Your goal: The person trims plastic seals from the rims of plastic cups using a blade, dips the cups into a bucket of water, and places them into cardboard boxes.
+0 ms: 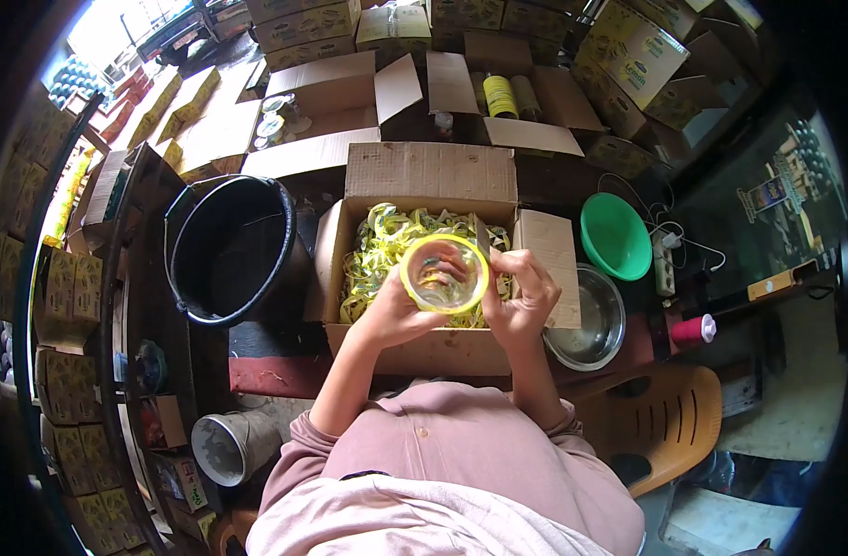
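Observation:
Over the open carton, a clear round plastic container with a yellow rim is held up, its mouth facing me. My left hand is wrapped round its left side and underside; fingers show through the clear wall. On the other side, my right hand is closed, its bent fingers against the container's right edge. Beside those fingers stands a narrow dark flat strip; whether the hand grips it I cannot tell. Crumpled yellow printed strips fill the carton below both hands.
A black bucket stands left of the carton. To the right are a green bowl, a steel basin, a power strip and a pink thread spool. Behind sit open cartons, one with yellow cylinders.

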`<state>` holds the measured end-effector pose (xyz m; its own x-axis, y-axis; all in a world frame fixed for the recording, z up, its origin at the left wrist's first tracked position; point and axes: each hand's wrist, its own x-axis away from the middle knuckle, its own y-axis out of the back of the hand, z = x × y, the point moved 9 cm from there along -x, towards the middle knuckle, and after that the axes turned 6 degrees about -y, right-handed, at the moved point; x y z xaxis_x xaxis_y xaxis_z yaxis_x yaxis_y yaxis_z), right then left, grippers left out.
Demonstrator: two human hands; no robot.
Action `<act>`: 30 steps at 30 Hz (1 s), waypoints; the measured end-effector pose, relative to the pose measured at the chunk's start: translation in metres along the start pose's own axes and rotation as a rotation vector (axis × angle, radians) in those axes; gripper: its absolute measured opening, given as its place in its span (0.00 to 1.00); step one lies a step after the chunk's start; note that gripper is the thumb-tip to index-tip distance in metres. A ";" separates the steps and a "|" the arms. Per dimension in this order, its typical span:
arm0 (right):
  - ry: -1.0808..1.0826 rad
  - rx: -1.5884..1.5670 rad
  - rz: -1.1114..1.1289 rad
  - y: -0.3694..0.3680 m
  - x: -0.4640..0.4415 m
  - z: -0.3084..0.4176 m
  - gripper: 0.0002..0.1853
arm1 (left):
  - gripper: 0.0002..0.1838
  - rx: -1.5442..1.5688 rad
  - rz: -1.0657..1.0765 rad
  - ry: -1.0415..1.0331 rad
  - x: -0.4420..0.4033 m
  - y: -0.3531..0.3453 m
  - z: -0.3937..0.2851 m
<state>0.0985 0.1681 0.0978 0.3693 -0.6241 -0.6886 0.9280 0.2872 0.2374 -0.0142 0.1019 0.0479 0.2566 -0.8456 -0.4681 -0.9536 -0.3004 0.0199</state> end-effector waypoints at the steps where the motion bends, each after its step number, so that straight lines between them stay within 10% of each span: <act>1: 0.002 -0.003 -0.001 0.000 -0.001 -0.001 0.09 | 0.32 0.002 0.034 0.009 0.000 -0.004 0.000; 30: -0.014 0.043 -0.017 -0.003 -0.001 0.003 0.07 | 0.36 -0.014 -0.147 -0.029 0.004 0.008 0.009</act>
<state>0.0952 0.1660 0.0998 0.3536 -0.6392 -0.6830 0.9354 0.2450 0.2550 -0.0219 0.1004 0.0383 0.3880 -0.7790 -0.4926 -0.9039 -0.4261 -0.0380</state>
